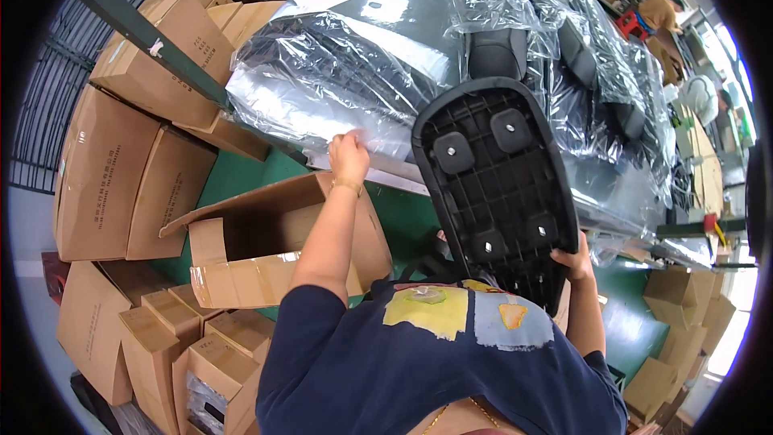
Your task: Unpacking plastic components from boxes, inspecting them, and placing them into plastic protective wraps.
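Note:
My right hand [573, 261] grips the lower right edge of a long black plastic shell [491, 193]. The shell has rounded ends, a ribbed face toward me and several square pads with bright bolts in them. It leans upright against the table edge, in front of my chest. My left hand [349, 159] is closed in a pinch at the near edge of a clear plastic bag [298, 113], left of the shell. That bag lies crumpled on the grey tabletop [394, 0], over dark parts that show through it.
More black padded parts [576, 56] in clear plastic cover the right of the table. An open cardboard box [266, 274] stands on the green floor at my left, with several stacked cartons [105, 177] beyond. A green metal post [153, 40] rises at the table's left.

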A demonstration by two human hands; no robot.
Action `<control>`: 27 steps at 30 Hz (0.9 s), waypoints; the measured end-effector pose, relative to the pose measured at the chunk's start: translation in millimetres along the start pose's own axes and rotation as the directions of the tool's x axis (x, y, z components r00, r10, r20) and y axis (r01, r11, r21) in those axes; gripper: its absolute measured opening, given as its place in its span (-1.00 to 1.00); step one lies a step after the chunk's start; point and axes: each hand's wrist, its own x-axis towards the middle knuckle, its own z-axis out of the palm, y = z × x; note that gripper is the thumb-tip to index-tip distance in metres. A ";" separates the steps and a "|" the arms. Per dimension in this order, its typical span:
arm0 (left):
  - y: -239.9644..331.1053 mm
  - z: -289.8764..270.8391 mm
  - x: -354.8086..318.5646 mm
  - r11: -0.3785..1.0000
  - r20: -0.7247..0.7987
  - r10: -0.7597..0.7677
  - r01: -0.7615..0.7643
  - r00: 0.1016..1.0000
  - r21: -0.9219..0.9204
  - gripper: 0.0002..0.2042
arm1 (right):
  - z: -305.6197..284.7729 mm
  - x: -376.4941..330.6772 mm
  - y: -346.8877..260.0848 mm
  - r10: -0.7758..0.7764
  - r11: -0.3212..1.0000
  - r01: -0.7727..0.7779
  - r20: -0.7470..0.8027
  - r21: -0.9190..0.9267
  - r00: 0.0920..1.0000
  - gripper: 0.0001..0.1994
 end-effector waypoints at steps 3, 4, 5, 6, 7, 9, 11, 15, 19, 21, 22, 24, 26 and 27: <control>38.5 -4.2 29.0 0.970 0.024 0.009 -0.015 1.000 0.243 -0.65 | -36.4 16.0 -4.7 -0.024 0.999 0.023 -0.018 -0.035 1.000 -0.25; 39.7 1.9 35.3 0.966 0.021 -0.006 0.001 1.000 0.257 -0.65 | -43.7 25.0 -9.7 -0.015 0.999 0.015 0.000 -0.031 1.000 -0.25; 38.3 8.9 40.4 0.951 0.042 -0.054 0.039 0.998 0.308 -0.59 | -50.5 34.6 -14.3 0.008 0.999 -0.007 0.022 -0.041 1.000 -0.25; 35.6 15.8 42.7 0.931 0.063 -0.103 0.074 0.993 0.357 -0.53 | -56.7 42.7 -16.8 0.032 0.998 -0.029 0.041 -0.053 0.999 -0.25; 26.6 18.7 44.2 0.951 0.025 -0.061 0.051 0.998 0.304 -0.54 | -62.5 52.9 -17.9 0.044 0.999 -0.041 0.083 -0.035 0.996 -0.25; 10.7 24.7 48.5 0.959 -0.020 -0.063 0.066 0.998 0.276 -0.58 | -72.0 72.8 -17.3 0.048 0.999 -0.045 0.123 -0.023 0.991 -0.27; 1.7 24.4 50.1 0.966 -0.074 -0.065 0.081 0.995 0.246 -0.61 | -77.6 93.4 -21.8 0.045 0.999 -0.043 0.166 -0.014 0.985 -0.29; 12.3 22.0 50.6 0.970 0.034 -0.087 0.077 0.996 0.231 -0.82 | -82.0 125.3 -27.5 0.093 0.993 -0.107 0.226 0.052 0.970 -0.33; -14.9 30.2 54.2 0.977 0.003 -0.105 0.102 0.994 0.188 -0.84 | -87.4 156.8 -16.6 0.127 0.987 -0.150 0.281 0.062 0.951 -0.24; -18.7 26.7 61.1 0.974 0.048 -0.160 0.150 0.986 0.170 -0.82 | -85.6 168.3 -20.0 0.144 0.983 -0.173 0.313 0.066 0.939 -0.12; -21.2 21.7 65.2 0.962 0.157 -0.088 0.043 0.984 0.271 -0.81 | -81.6 172.1 -24.5 0.148 0.984 -0.173 0.318 0.051 0.936 -0.12; -26.1 9.6 66.2 0.936 0.263 -0.036 -0.060 0.964 0.346 -0.79 | -67.8 178.9 -36.7 0.138 0.980 -0.181 0.356 0.088 0.924 -0.13; -20.3 -4.8 73.8 0.932 0.315 0.152 -0.242 0.937 0.269 -0.80 | -62.0 185.9 -43.6 0.154 0.981 -0.186 0.361 0.055 0.920 -0.16; 19.6 -21.3 85.5 0.903 0.458 0.040 -0.228 0.888 0.364 -0.81 | -62.3 186.0 -44.3 0.175 0.977 -0.205 0.327 0.058 0.928 -0.17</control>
